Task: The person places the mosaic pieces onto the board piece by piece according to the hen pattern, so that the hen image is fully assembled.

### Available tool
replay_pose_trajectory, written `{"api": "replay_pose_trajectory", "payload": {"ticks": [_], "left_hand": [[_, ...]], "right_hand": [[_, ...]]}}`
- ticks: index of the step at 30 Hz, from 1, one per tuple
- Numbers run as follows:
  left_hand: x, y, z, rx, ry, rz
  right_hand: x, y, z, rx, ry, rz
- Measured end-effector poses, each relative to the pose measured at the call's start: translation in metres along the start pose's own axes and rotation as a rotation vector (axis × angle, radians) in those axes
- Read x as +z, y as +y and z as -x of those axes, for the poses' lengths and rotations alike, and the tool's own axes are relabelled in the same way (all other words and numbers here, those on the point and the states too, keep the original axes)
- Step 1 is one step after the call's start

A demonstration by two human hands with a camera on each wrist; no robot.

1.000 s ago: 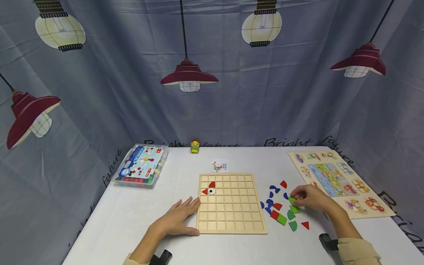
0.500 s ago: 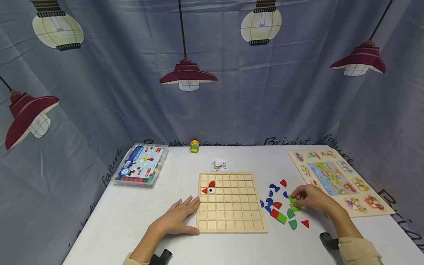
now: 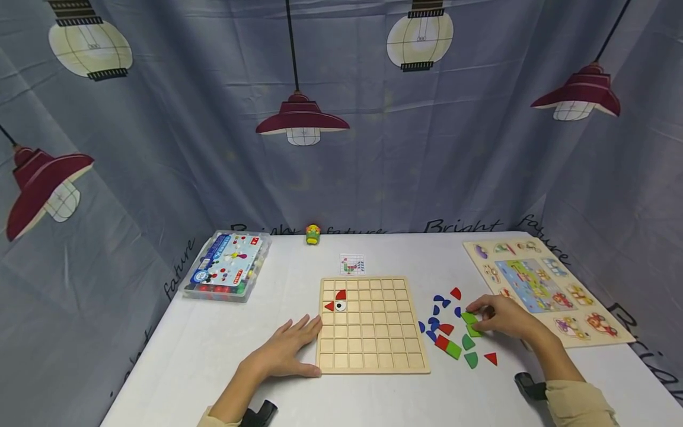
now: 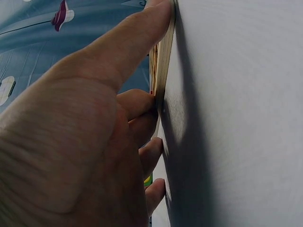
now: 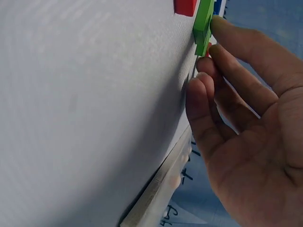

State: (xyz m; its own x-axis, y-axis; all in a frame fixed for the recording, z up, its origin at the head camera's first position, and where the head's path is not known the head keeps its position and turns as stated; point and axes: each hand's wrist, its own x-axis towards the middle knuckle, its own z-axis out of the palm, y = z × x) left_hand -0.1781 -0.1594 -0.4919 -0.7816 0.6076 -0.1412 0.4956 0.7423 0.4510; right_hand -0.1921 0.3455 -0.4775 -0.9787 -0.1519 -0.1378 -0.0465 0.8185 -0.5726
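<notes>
- Because two green squares lie touching or almost so, the farther green square [image 3: 469, 318] calls for a narrow grip; it is on the surface [image 3: 416, 261], between the board and the surface's right edge.
- Right hand [image 3: 504, 314]: fingers bent, thumb and fingertips at that square; whether they pinch it or merely touch it, I cannot tell. Best to take it by opposite sides and lift straight up, so the nearer green square [image 3: 474, 333] is not dragged along.
- Just left of the fingertips lies a blue half-disc [image 3: 458, 312]; a low sideways sweep would probably scatter it.
- Left of the loose pieces, the wooden grid board [image 3: 373, 326] holds a red quarter-circle [image 3: 341, 295], a red triangle [image 3: 329, 306] and an eye tile [image 3: 340, 306] near its far left corner. Any piece should be squared to the ridges before release.
- Left hand [image 3: 288, 350]: fingers spread, touching the board's left edge; light, steady pressure there should prevent sliding.
- Beyond the board's far edge, toward the surface's far edge, the pattern card [image 3: 353, 264] merits a glance before choosing a cell.
</notes>
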Motion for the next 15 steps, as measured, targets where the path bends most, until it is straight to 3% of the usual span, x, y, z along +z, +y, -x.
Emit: {"api": "replay_pose_trajectory", "payload": {"ticks": [9,15], "left_hand": [[-0.002,-0.001,-0.001,-0.001,-0.002,-0.012],[-0.001,0.000,0.000,0.000,-0.007,-0.002]], "right_hand": [[-0.003,-0.003,-0.009,-0.045,0.015,0.032],[-0.001,-0.004,-0.012,-0.056,-0.029,0.023]]}}
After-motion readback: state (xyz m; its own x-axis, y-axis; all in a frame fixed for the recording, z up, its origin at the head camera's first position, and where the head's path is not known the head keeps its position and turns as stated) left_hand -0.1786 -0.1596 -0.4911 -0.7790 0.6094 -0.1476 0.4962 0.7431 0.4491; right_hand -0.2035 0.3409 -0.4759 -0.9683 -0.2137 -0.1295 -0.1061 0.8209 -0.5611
